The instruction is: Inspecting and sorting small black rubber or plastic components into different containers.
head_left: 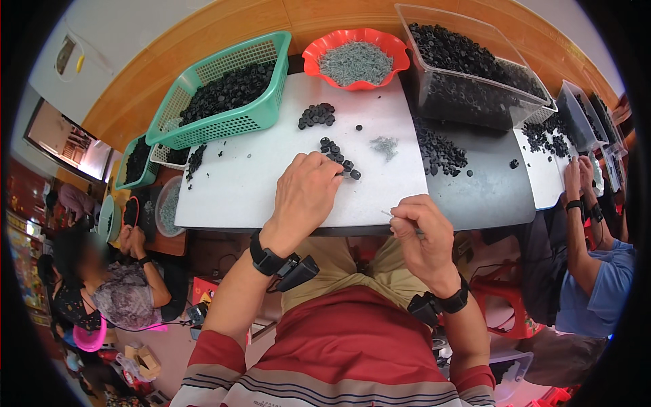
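Note:
My left hand (307, 188) is over the white work surface, its fingers curled down at a small group of black round knob-like pieces (329, 145). Its fingertips are partly hidden, so whatever they grip does not show. By the near edge of the surface, my right hand (425, 234) pinches a thin silvery screw (386, 214) between thumb and forefinger. Beyond the left hand sits another cluster of black pieces (317, 115), with one loose black piece (359, 127) to its right. A little pile of silvery screws (385, 147) lies between the hands, farther back.
A green basket (227, 122) of black parts stands back left, beside a red scalloped bowl (400, 57) of screws. Back right is a clear bin (441, 88) of black parts; more lie scattered (439, 150) on the dark tabletop. People work at left (129, 292) and right (597, 285).

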`<state>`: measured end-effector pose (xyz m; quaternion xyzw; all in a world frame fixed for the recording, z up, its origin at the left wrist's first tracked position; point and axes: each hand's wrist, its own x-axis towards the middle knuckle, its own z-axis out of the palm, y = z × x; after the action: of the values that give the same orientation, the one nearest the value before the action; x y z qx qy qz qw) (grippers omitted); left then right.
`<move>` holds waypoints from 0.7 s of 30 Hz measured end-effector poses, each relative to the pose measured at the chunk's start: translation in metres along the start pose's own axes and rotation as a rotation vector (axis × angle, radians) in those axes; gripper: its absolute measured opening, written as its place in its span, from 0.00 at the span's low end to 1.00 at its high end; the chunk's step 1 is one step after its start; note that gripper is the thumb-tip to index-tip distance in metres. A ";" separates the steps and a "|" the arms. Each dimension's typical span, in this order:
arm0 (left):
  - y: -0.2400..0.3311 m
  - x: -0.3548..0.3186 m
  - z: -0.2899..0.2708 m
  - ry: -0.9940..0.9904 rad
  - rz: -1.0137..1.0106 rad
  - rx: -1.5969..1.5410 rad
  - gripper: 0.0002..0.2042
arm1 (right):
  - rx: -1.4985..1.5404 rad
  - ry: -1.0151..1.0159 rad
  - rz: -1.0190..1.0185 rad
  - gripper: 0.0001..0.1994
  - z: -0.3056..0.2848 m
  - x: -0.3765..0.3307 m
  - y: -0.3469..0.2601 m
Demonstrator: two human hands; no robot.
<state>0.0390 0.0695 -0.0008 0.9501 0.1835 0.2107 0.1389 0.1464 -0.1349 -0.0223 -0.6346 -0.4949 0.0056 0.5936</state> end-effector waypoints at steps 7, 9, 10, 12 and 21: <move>-0.004 -0.005 0.003 0.021 0.048 -0.064 0.06 | 0.041 0.013 0.047 0.07 -0.003 -0.003 0.001; -0.003 -0.005 0.002 0.024 0.043 -0.072 0.06 | 0.062 0.028 0.064 0.07 -0.004 -0.004 0.002; -0.002 -0.005 0.001 0.028 0.038 -0.080 0.06 | 0.063 0.029 0.062 0.07 -0.004 -0.004 0.001; -0.002 -0.003 0.003 0.026 0.037 -0.090 0.06 | 0.091 0.030 0.083 0.06 -0.005 -0.005 0.001; 0.004 -0.008 0.001 0.080 -0.008 -0.166 0.07 | 0.075 0.002 0.072 0.05 -0.007 0.002 -0.004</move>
<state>0.0345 0.0622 -0.0031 0.9254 0.1744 0.2626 0.2104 0.1487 -0.1394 -0.0160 -0.6294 -0.4704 0.0450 0.6169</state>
